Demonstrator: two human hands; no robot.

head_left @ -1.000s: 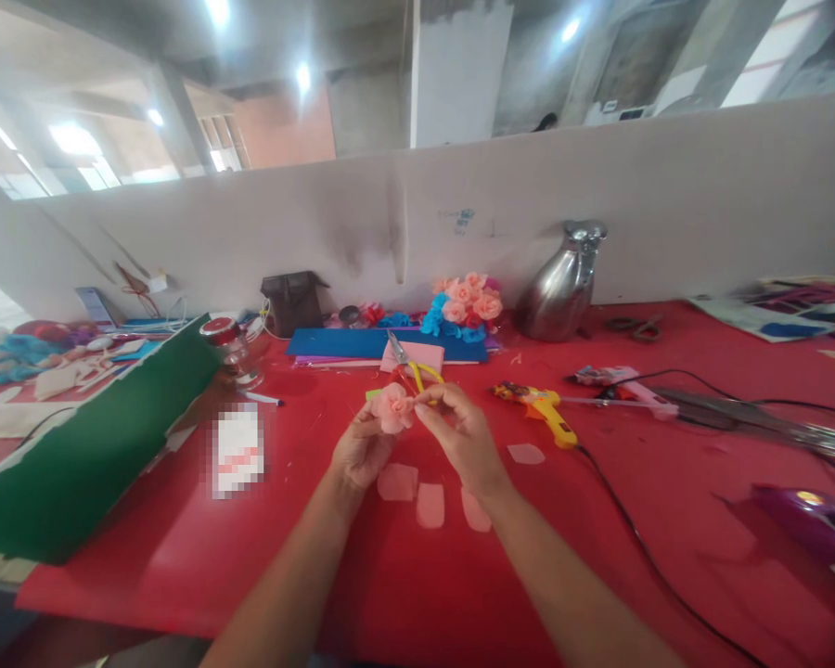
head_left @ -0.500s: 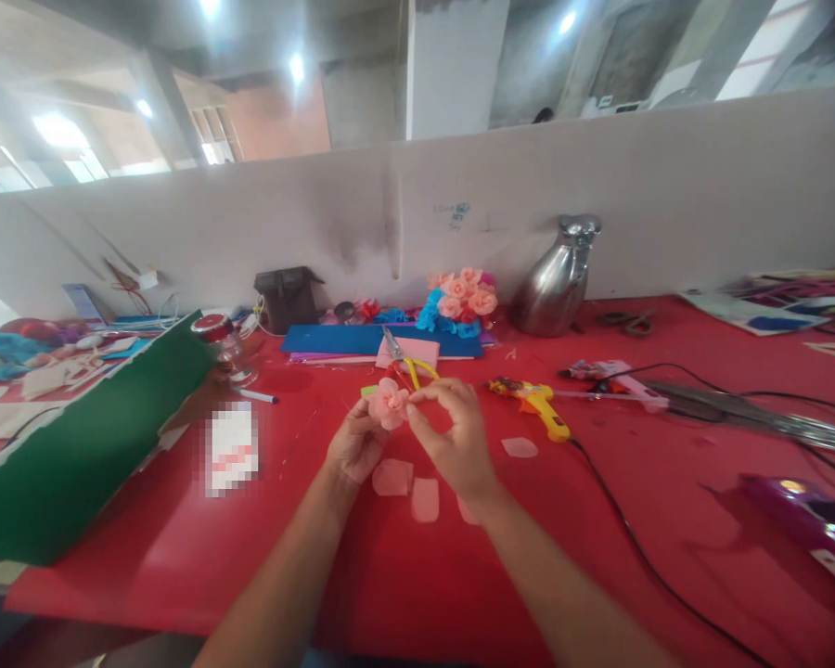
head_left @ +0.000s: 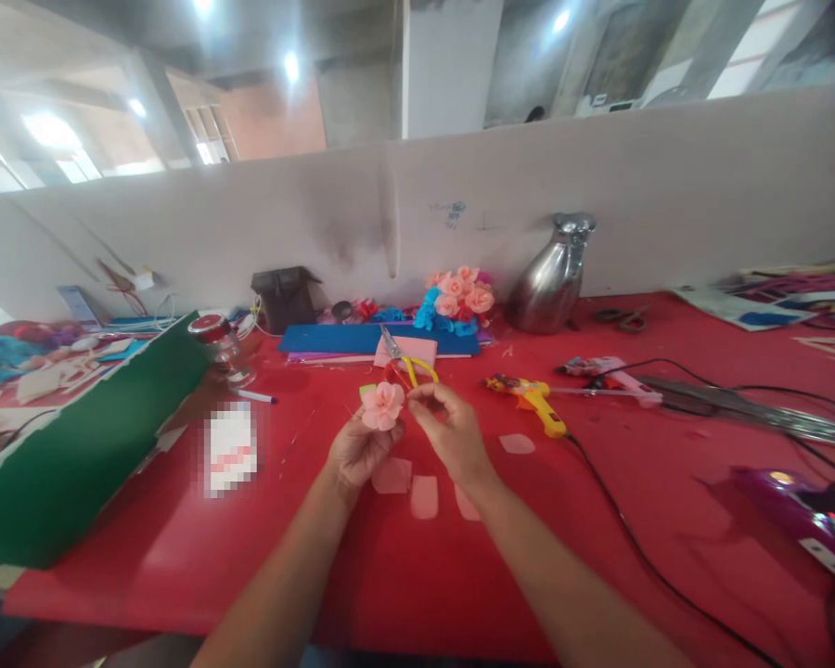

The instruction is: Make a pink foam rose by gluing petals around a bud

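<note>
A pink paper flower [head_left: 382, 405] with open petals faces up in front of me. My left hand [head_left: 363, 449] is closed around its base from below. Just right of the flower is my right hand [head_left: 452, 434], its thumb and forefinger pinched close to the petal edge; a small gap seems to lie between them and the flower. Whether anything is in that pinch I cannot make out. Loose pink paper petals [head_left: 424, 497] lie on the red table below the hands. Another petal [head_left: 517, 444] lies to the right, near a yellow glue gun [head_left: 546, 412].
Yellow-handled scissors [head_left: 417, 366] rest on folded pink paper beyond the hands. Behind stand a bunch of paper flowers [head_left: 463, 297] and a steel jug [head_left: 553, 278]. A green board [head_left: 97, 445] and a glass jar [head_left: 226, 348] are left. A black cord [head_left: 619, 520] crosses the right side.
The flower has turned and shifted slightly left in my left hand, and its face shows more. My right fingertips have come away from its petals.
</note>
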